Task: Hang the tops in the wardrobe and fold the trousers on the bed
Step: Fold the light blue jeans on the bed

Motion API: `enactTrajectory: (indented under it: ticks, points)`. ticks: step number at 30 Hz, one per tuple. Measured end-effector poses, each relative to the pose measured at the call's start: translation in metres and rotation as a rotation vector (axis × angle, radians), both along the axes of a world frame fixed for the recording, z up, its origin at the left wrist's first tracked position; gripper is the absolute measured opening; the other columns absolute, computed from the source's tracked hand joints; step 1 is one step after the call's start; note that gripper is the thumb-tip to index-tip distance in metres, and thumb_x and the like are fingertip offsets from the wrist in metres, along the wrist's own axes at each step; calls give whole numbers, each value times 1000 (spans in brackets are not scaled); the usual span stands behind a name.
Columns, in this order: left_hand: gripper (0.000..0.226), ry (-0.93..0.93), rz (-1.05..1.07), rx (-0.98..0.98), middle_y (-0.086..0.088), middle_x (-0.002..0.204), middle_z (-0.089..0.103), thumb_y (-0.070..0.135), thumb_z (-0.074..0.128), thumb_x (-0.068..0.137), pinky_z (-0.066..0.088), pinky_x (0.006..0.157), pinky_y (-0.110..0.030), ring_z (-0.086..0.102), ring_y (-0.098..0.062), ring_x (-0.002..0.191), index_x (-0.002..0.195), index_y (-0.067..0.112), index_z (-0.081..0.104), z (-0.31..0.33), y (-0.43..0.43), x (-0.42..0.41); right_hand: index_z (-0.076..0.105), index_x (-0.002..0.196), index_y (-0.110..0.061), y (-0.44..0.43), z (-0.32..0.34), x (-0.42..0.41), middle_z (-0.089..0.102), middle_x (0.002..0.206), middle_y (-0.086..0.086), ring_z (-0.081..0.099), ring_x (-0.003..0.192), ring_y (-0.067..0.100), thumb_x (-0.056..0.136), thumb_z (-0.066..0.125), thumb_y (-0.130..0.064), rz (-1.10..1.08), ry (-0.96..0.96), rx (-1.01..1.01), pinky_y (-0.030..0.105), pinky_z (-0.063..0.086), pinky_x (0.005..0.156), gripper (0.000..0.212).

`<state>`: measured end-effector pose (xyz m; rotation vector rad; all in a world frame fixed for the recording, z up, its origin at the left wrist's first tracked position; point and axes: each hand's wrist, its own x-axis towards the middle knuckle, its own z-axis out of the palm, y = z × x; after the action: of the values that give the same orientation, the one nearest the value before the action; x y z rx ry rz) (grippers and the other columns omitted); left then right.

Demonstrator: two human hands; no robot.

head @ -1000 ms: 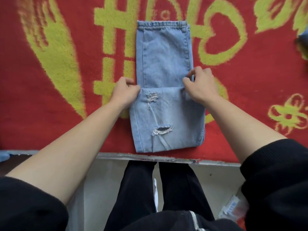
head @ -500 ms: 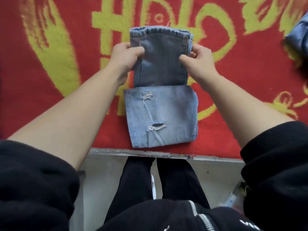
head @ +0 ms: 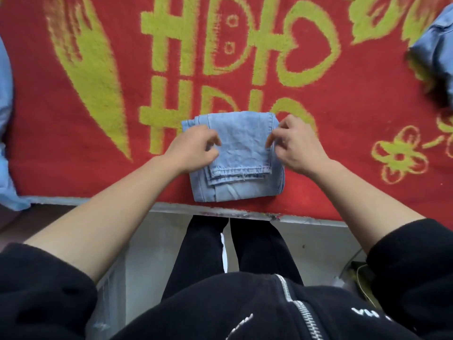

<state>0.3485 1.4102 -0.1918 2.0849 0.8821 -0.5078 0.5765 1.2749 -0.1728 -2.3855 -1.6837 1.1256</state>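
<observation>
The trousers (head: pixel 241 146), pale blue denim, lie folded into a squat bundle at the centre of the frame. They rest on a red blanket (head: pixel 73 168) with yellow-green patterns, just above the bed's grey edge (head: pixel 98 201). The top flap lies with its stitched hem toward the bottom of the frame, and wider layers show beneath it on the left and below.

The left hand (head: pixel 196 148) sits on the bundle's left side. Its fingers (head: pixel 213 141) are curled in narrow over the flap's left edge, and thumb and forefinger pinch the cloth there. The right hand (head: pixel 300 146) sits on the right side, knuckles up, with its fingers bent. Its fingertips (head: pixel 270 141) touch the flap's right seam, but I cannot tell whether any cloth is nipped between them. The flap's middle lies bare between the two hands.

Both forearms are bare up to black sleeves (head: pixel 36 290) at the lower corners. A light blue garment (head: pixel 5 119) lies along the left edge of the frame. Another piece of denim (head: pixel 436 52) lies at the upper right, well apart from the bundle.
</observation>
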Motion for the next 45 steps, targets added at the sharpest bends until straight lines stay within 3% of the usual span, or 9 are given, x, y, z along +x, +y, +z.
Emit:
enactTrajectory:
  ticks: [7,12,15,18,22,28,33,42,45]
  points:
    - [103,359,-53,36,-13,145,45,48,85,63,32,105,-52,40,-35,133,146,17,31,-20,32,51,18,157,-16,75,-22,1,43,146,21,37,138,37,76,75,-41,178,-29,-311,45,35,110,102]
    - [40,370,-157,157,-13,109,66,35,78,70,46,72,-37,62,-35,101,101,16,60,-8,6,52,51,136,-17,67,-14,-9,56,122,17,55,112,38,57,88,-52,252,-174,-361,42,49,86,94]
    - [30,334,-171,262,-13,110,60,25,69,76,44,76,-39,54,-34,106,104,16,64,2,-18,33,63,118,-21,46,-6,-15,53,114,13,51,110,35,57,85,-57,300,-196,-312,38,42,79,74]
    - [35,252,-79,281,-11,113,50,23,69,76,43,81,-41,48,-32,106,110,17,61,5,-36,14,56,120,-22,23,-5,-23,46,124,11,45,115,34,59,84,-51,280,-165,-224,44,41,90,73]
    - [19,184,88,225,-7,97,61,19,64,77,41,64,-36,60,-33,88,96,20,58,4,-50,-1,43,137,-31,-10,-8,-33,47,132,3,51,120,26,62,82,-33,-208,56,-74,40,47,92,85]
    - [15,183,153,183,4,75,54,21,62,76,38,62,-32,49,-26,70,80,29,49,-4,-50,-17,52,126,-23,-60,-25,-46,63,112,1,60,104,24,63,86,-42,-535,236,-146,35,46,77,74]
    - [16,148,159,196,5,72,54,20,61,73,37,61,-32,52,-26,70,79,31,51,-8,-49,-18,16,156,-22,-62,-29,-50,39,151,7,37,139,24,52,94,-42,-583,256,-89,42,35,113,132]
    - [17,143,119,319,-2,88,63,16,62,75,38,61,-34,62,-33,82,89,26,59,8,-69,-20,1,159,-18,-42,2,-53,7,163,20,12,151,35,59,87,-39,-146,-93,266,50,19,119,134]
    - [19,147,109,378,-5,93,63,14,62,75,40,62,-36,62,-34,88,91,23,58,19,-82,-22,1,159,-25,-20,19,-63,33,157,13,25,147,32,69,81,-32,231,-252,132,48,25,116,121]
